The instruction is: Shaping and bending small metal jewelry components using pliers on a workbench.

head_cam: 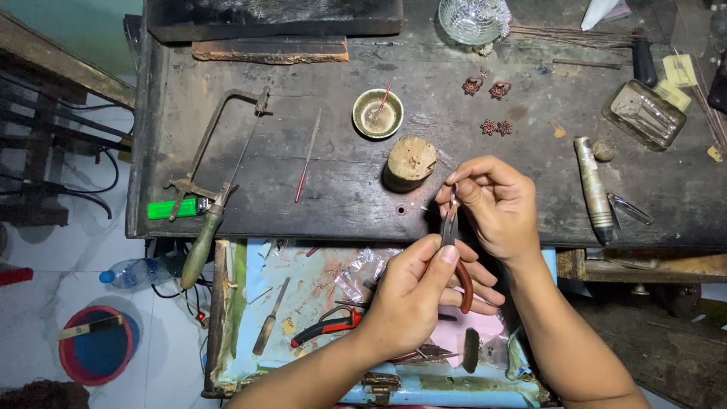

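Note:
My left hand (413,291) grips small pliers with dark red handles (463,284), their jaws pointing up. My right hand (492,201) pinches a tiny metal piece (453,198) at the plier tips, just above the front edge of the dark workbench (318,189). The piece is too small to make out. A short wooden stump block (410,160) stands just left of my right hand.
On the bench lie a jeweller's saw (216,163), a green lighter (171,207), a thin needle file (307,157), a small brass bowl (377,113), several reddish star-shaped ornaments (496,127), a metal cylinder tool (593,189) and a glass dish (644,115). An open drawer (303,303) below holds red-handled pliers (327,327) and files.

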